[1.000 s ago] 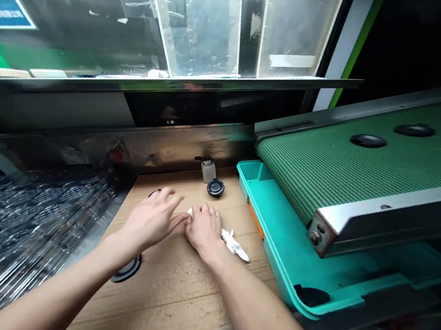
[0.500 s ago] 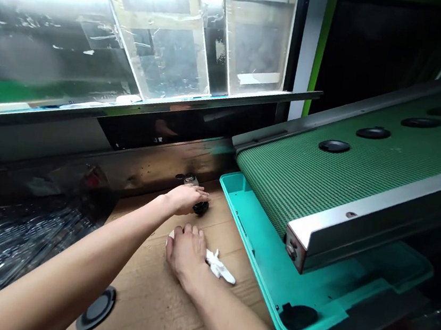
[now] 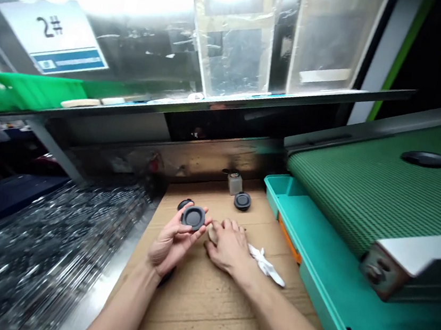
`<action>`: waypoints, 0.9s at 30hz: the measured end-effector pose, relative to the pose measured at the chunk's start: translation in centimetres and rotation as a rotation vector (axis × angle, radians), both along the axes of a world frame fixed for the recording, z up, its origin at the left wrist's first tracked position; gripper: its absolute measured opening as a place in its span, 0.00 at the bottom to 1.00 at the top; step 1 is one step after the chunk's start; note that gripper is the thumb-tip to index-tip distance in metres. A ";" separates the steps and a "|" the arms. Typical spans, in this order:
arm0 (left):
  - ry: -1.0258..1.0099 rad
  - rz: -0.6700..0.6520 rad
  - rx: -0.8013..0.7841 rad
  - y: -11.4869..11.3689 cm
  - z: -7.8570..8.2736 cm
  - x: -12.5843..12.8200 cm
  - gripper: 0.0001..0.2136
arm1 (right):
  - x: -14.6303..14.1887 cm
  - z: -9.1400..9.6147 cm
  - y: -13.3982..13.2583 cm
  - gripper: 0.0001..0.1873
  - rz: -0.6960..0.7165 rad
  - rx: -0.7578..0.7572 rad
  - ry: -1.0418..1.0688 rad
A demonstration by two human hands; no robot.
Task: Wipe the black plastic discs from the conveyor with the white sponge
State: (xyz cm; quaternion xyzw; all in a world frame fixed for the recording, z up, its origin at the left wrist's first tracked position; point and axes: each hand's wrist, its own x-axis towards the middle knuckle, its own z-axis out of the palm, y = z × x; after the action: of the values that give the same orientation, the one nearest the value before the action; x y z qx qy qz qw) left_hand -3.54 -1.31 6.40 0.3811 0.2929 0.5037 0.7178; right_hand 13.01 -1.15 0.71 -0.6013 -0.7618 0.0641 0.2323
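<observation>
The black rubber cap (image 3: 193, 218) sits in a narrow grip in my left hand (image 3: 170, 247), fingers and thumb tilting its face upward, seemingly for inspection. In the head view, my right hand (image 3: 229, 247) curls over a pale scrap (image 3: 212, 233), apparently pinning it against the cardboard (image 3: 202, 312).

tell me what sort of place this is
Probably a factory production line workstation: a green mesh conveyor belt carrying black round parts, a teal tray beneath its edge, and a numbered "2#" sign.
</observation>
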 end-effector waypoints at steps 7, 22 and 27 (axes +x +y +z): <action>-0.391 0.019 -0.254 1.2 -2.1 -2.2 0.07 | -0.5 -1.0 0.8 0.23 -0.083 0.124 0.257; -0.312 -0.077 -0.279 1.6 -3.8 -1.2 0.16 | -4.6 0.4 -2.4 0.23 0.174 0.265 0.085; -0.331 -0.016 -0.241 1.5 -4.2 -0.9 0.16 | -5.7 1.0 -2.2 0.22 0.030 0.277 0.086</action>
State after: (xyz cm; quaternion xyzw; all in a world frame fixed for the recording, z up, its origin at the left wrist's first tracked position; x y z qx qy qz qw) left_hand -4.45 0.21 2.23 0.2067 0.2259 0.5151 0.8006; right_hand 7.33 -3.31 1.74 -0.5487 -0.7616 -0.0127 0.3445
